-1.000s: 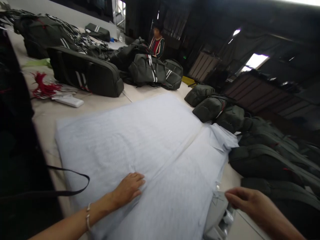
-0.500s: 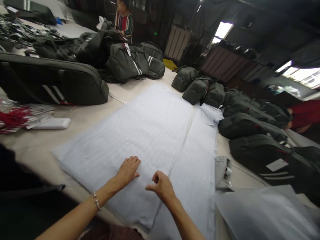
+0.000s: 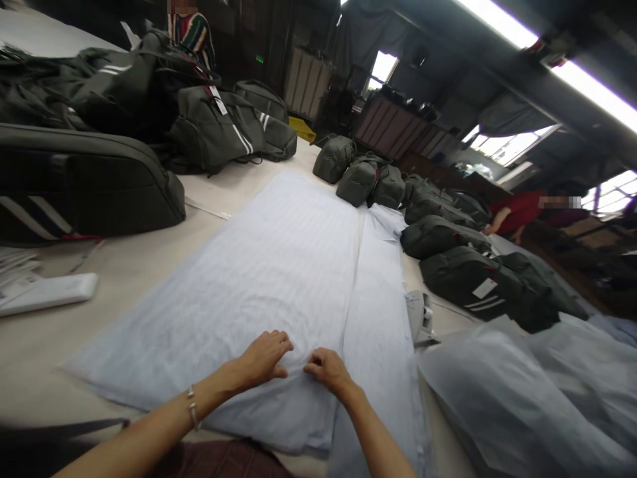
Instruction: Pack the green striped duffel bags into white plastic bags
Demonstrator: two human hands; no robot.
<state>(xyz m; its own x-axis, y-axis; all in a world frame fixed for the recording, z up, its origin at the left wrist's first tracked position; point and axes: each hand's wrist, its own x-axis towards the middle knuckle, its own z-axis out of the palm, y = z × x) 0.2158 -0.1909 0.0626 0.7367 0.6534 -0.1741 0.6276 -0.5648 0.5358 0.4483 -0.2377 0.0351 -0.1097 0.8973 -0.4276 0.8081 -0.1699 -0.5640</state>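
A thick stack of pale white foam sheets (image 3: 259,272) lies flat on the table in front of me. My left hand (image 3: 263,358) rests on its near part with the fingers bent down onto the top sheet. Just to its right, my right hand (image 3: 326,369) has its fingertips pinched on the top sheet near the stack's right edge. A second, lower pile of sheets (image 3: 378,312) lies along the right side.
Dark green bags (image 3: 89,179) line the left and far side, with more bags (image 3: 462,265) on the right. A white tape dispenser (image 3: 421,318) sits beside the sheets. Translucent plastic bags (image 3: 522,392) lie near right. A person in stripes (image 3: 192,30) and a person in red (image 3: 517,209) work nearby.
My right hand has come in from the right and dropped onto the top sheet beside the left hand, closing into a pinch. The view has swung to the right.
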